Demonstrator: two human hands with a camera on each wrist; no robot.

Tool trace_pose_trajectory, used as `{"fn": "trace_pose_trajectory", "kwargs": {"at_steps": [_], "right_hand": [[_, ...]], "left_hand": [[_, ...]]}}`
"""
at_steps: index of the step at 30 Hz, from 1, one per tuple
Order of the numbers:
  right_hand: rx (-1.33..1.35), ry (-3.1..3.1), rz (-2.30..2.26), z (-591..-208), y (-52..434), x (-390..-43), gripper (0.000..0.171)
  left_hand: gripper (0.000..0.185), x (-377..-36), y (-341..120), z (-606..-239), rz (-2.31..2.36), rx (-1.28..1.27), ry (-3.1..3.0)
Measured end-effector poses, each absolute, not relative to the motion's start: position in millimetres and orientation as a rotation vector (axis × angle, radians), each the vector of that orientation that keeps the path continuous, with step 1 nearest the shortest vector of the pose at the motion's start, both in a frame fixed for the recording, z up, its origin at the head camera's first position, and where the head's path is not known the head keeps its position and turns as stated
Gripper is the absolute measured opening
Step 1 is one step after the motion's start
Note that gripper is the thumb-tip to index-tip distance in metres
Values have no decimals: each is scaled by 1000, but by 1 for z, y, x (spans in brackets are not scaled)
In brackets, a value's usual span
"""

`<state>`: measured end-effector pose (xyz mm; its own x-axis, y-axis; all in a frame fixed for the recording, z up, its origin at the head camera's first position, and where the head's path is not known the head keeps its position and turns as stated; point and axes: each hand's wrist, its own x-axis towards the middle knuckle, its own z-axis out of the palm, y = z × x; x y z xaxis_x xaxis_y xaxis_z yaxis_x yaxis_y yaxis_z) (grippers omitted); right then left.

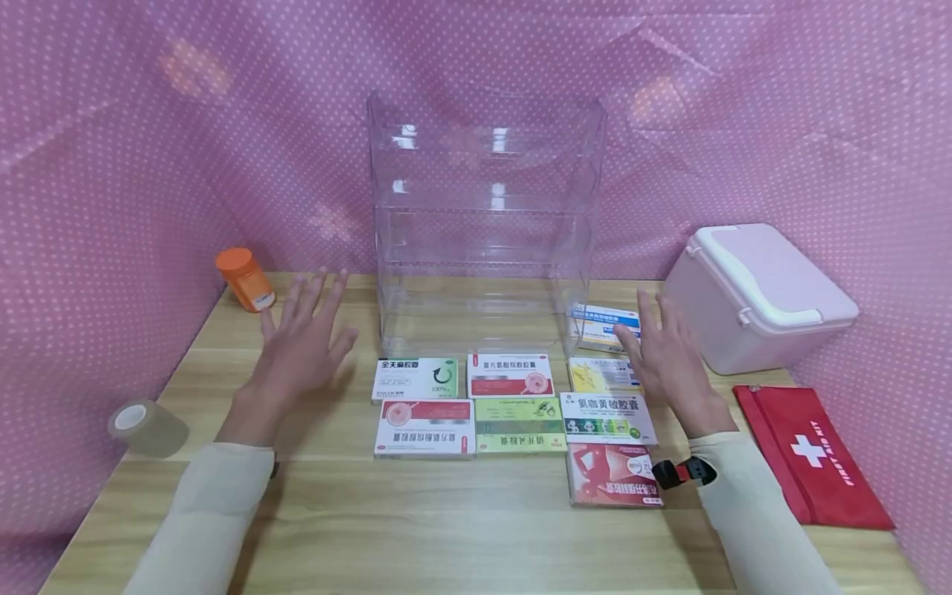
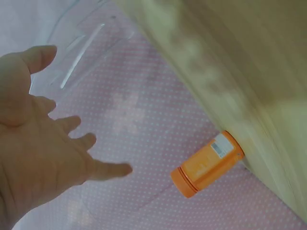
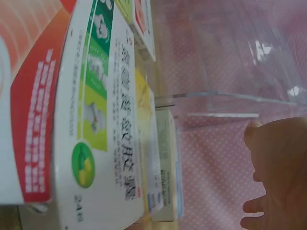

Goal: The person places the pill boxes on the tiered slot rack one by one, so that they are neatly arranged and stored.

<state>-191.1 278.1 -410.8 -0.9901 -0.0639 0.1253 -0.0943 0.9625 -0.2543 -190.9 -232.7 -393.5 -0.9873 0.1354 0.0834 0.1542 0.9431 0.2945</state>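
Head view: both hands hover palm-down over the pale wooden table, fingers spread and holding nothing. The left hand hangs between the orange-capped pill bottle and the flat cardboard medicine boxes laid in rows before the clear acrylic tiered shelf. The right hand is just beside the blue-and-white carton and the yellow carton at the shelf's right foot. Left wrist view: the left hand shows relaxed, extended fingers, with the bottle lying apart at the table's edge. Right wrist view: the right hand shows loose fingertips clear of the green-and-white carton. Judgement: these cartons look light, thin-walled and easily crushed; they are best pinched across the long edges, not pressed on the faces.
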Motion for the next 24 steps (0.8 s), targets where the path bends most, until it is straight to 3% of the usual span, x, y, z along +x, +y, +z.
{"fn": "trace_pose_trajectory", "kwargs": {"at_steps": [14,24], "right_hand": [[-24,-3098,803,-433,305,-216,84],[-179,-3082,1168,-446,322,-235,84]], "left_hand": [[101,-216,-208,-377,-1013,-373,-2858],[113,-229,-186,-382,-1110,-286,-2773]]}}
